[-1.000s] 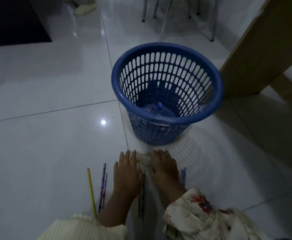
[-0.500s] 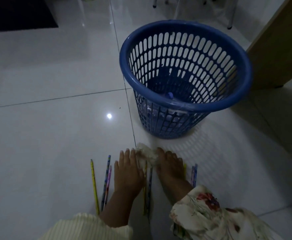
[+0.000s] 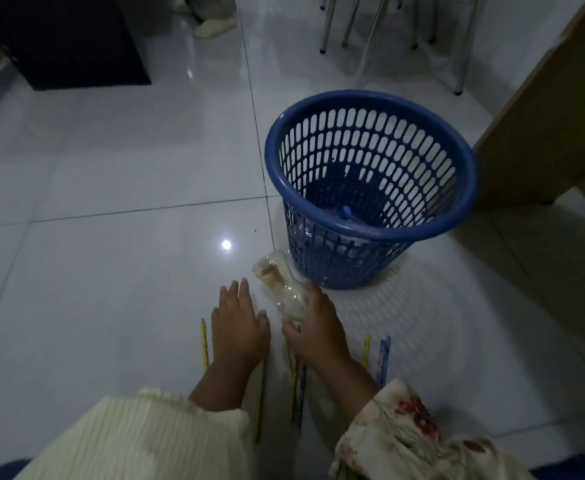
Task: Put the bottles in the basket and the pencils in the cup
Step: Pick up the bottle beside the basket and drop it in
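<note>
A blue slotted basket (image 3: 457,216) stands on the white tiled floor, with a blue-capped bottle (image 3: 346,213) lying inside it. My right hand (image 3: 313,329) is shut on a clear crumpled plastic bottle (image 3: 277,278), lifted off the floor just in front of the basket. My left hand (image 3: 237,323) hovers flat and open to the left of it, holding nothing. Several pencils lie on the floor under and beside my hands: a yellow pencil (image 3: 204,344) on the left, a yellow pencil (image 3: 366,349) and blue pencils (image 3: 383,358) on the right. No cup is in view.
A wooden panel (image 3: 540,126) stands right behind the basket on the right. Metal chair legs (image 3: 329,26) are at the back. A dark cabinet (image 3: 66,39) is at the back left. Someone's feet (image 3: 213,26) show at the top.
My right hand has gripped the clear bottle and raised it off the floor toward the basket. My left hand has come off it and spread open. The view has pulled back.
</note>
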